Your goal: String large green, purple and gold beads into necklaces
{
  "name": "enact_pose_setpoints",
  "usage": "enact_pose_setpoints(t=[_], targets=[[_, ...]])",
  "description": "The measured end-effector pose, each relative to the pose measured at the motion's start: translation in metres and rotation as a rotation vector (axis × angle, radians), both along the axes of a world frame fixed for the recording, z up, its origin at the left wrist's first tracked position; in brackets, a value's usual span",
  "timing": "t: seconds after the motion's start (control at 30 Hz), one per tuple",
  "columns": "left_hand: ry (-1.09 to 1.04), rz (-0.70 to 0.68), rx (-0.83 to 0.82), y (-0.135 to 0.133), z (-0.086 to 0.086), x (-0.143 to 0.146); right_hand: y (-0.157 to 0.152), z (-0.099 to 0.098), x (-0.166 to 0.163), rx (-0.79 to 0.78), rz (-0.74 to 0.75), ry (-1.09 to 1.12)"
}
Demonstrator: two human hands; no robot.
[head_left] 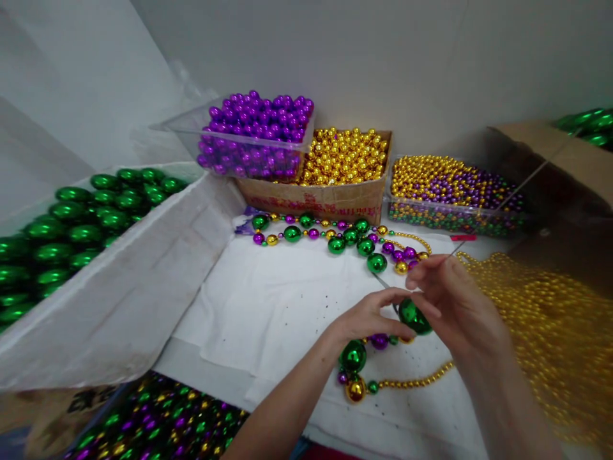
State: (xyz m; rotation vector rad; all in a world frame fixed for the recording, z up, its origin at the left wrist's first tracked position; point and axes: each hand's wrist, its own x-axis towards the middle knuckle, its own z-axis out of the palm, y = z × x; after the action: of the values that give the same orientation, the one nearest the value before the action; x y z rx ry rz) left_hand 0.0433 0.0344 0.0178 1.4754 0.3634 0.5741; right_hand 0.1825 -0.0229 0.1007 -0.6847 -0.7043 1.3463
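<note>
My left hand point(376, 313) curls its thumb and forefinger around a large shiny green bead point(412, 315). Close beside it, my right hand point(453, 300) has its fingers drawn together on a thin string point(522, 182), which slants up to the right; its upper end is hard to make out. Below my hands lies a strand of green, purple and gold beads point(353, 356) with a run of small gold beads point(416, 383). Farther back rests another mixed bead strand point(313, 234). A thin dark tool point(382, 281) is partly hidden behind my left hand.
Behind stand a clear bin of purple beads point(258, 137), a carton of gold beads point(313, 195) and a tray of small mixed beads point(431, 185). A white box of green beads point(191, 236) is left. Gold bead strands point(541, 326) heap at right, near a cardboard box point(536, 150).
</note>
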Motion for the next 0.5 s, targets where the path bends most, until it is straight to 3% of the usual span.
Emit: enact_pose_setpoints(t=[0.13,0.27,0.5], targets=[[-0.083,-0.041,-0.081,-0.003,-0.007,0.011,-0.003,-0.003,0.005,-0.023,0.065,-0.07],[0.025,-0.009,0.0,-0.003,-0.002,0.018,0.0,-0.006,0.012,-0.059,0.064,-0.14],[0.28,0.175,0.409,0.016,-0.014,0.009,-0.002,-0.012,0.034,-0.037,-0.602,-0.32]])
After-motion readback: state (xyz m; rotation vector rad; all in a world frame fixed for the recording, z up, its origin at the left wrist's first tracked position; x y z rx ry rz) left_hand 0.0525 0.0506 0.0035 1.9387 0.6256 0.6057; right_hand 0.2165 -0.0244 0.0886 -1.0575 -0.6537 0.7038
